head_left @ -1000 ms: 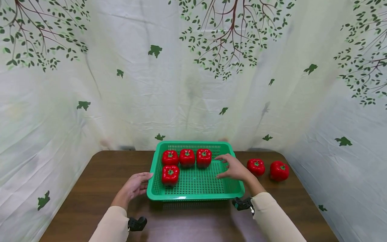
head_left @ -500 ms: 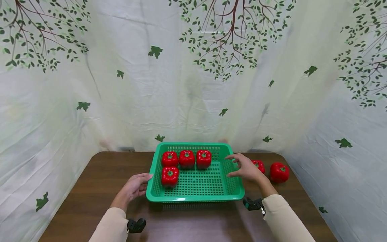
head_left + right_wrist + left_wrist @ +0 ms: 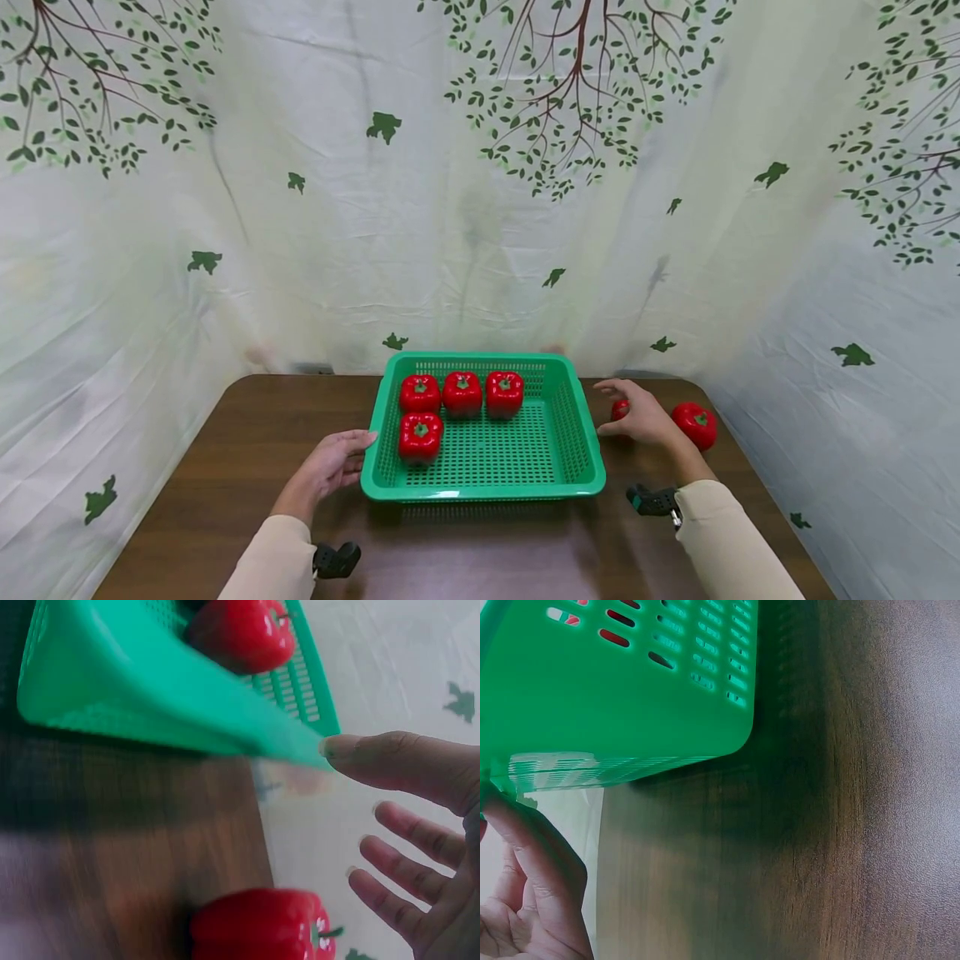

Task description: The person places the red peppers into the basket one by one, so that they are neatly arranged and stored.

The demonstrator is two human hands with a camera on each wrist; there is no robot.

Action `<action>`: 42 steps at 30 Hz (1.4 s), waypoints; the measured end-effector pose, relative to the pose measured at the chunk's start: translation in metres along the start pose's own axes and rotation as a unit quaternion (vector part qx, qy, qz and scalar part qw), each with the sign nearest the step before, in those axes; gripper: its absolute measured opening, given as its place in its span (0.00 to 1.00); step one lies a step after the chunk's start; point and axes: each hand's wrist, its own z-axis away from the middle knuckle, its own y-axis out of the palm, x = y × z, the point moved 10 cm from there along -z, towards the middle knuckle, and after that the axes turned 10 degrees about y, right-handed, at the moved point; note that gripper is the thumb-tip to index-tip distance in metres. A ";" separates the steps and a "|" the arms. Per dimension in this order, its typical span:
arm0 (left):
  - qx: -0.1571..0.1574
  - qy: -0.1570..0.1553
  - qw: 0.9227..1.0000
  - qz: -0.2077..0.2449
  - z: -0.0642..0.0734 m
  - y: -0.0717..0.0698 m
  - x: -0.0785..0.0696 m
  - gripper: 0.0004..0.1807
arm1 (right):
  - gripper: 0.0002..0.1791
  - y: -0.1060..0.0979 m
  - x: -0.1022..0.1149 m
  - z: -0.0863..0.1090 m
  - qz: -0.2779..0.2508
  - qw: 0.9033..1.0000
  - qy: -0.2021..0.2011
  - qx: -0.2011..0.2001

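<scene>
On the right side of the table [image 3: 510, 550], head view: near red pepper [image 3: 619, 408], partly hidden by the right hand [image 3: 637, 412]; other red pepper [image 3: 695, 427] by the right edge.
Green basket [image 3: 483, 492], head view: four peppers [image 3: 420, 437] inside, toward the back left corner; left hand [image 3: 330, 465] holds its left rim.
Left wrist view: bent fingers at the rim.
Right wrist view: thumb and fingers spread wide, pepper near.

The plastic basket [image 3: 483, 493] is bright green all over, patterned with an even grid of small holes. The bell peppers [image 3: 420, 443] are glossy red with green stems [image 3: 421, 429]. Dark brown wood grain streaks the tabletop [image 3: 247, 450]. The off-white cloth backdrop [image 3: 337, 250] carries printed reddish-brown branches [image 3: 579, 58] and dark green leaves [image 3: 384, 126]. The sleeves [image 3: 270, 560] are plain cream, the wrist cameras [image 3: 337, 561] mostly black
</scene>
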 end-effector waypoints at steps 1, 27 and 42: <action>0.001 0.001 1.000 -0.001 0.000 0.000 0.000 0.26 | 0.35 -0.002 -0.003 0.000 0.002 1.000 0.003 -0.002; 0.002 0.001 1.000 0.009 -0.001 0.000 0.000 0.21 | 0.38 -0.021 -0.061 -0.012 0.052 0.996 0.067 -0.003; -0.003 -0.004 1.000 0.009 0.000 -0.001 0.000 0.21 | 0.45 -0.012 -0.089 -0.021 0.067 0.991 0.113 -0.001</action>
